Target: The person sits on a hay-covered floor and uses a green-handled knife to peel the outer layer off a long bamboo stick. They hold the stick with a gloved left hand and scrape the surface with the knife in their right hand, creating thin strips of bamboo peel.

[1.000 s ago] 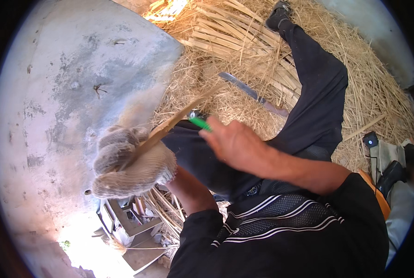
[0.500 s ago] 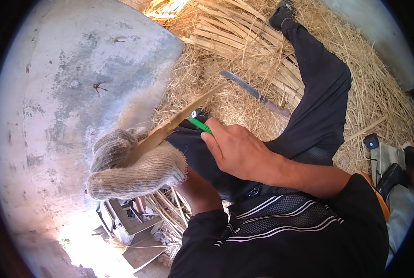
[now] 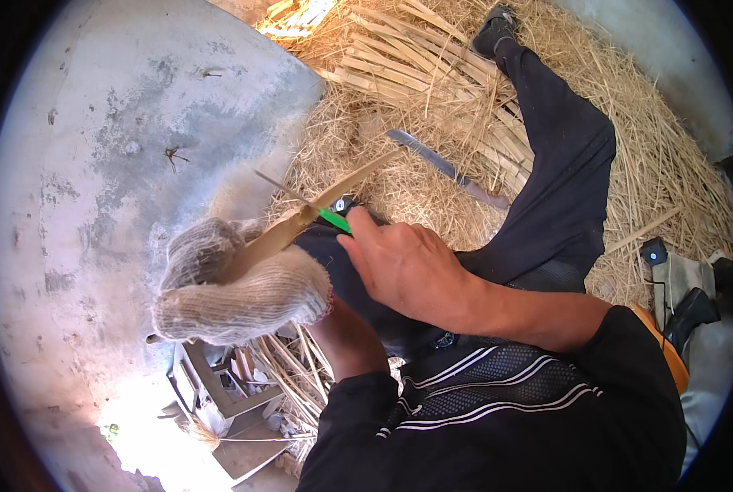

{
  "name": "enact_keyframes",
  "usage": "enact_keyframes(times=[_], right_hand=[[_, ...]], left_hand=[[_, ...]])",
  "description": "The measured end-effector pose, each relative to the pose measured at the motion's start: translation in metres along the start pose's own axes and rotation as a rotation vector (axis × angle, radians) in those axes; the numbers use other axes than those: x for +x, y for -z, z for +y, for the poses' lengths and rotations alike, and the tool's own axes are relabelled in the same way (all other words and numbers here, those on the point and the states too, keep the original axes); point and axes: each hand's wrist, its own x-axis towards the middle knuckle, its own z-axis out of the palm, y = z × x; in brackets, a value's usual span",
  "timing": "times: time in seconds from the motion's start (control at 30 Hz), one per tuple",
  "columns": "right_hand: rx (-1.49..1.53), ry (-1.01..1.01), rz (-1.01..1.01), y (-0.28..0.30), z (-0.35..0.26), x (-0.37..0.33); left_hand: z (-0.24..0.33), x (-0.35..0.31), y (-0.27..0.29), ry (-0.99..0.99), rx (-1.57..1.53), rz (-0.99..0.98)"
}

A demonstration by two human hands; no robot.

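Note:
My left hand, in a grey-white knitted glove, is closed around one end of a flat bamboo strip. The strip slants up and away to the right, over my lap. My bare right hand grips the green handle of a small knife. Its thin blade lies across the strip, touching it just beyond the glove, with the tip sticking out on the left side. Most of the handle is hidden inside my fingers.
A long-bladed knife lies on the shavings ahead. Behind it is a pile of split strips. A stained wall rises at the left. My outstretched leg crosses the right side. A wooden frame stands at lower left.
My right hand has moved slightly left and toward the strip. The knife's blade now shows across the strip, where before only the green handle was plain. The left hand keeps its grip.

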Motion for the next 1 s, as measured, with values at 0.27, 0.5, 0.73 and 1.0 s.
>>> enact_keyframes(times=[0.27,0.5,0.73,1.0], right_hand=[[-0.151,-0.214,-0.125,0.000,0.078,-0.005],[0.016,-0.078,-0.044,-0.003,0.026,0.004],[-0.036,-0.005,-0.010,0.000,0.015,0.003],[0.031,-0.012,-0.043,0.007,-0.002,0.007]], left_hand=[[0.019,-0.006,-0.012,0.196,-0.038,0.085],[0.014,-0.002,-0.005,0.120,-0.001,0.053],[0.021,-0.003,-0.003,0.156,0.030,0.007],[0.008,0.010,-0.010,0.065,-0.009,0.103]])
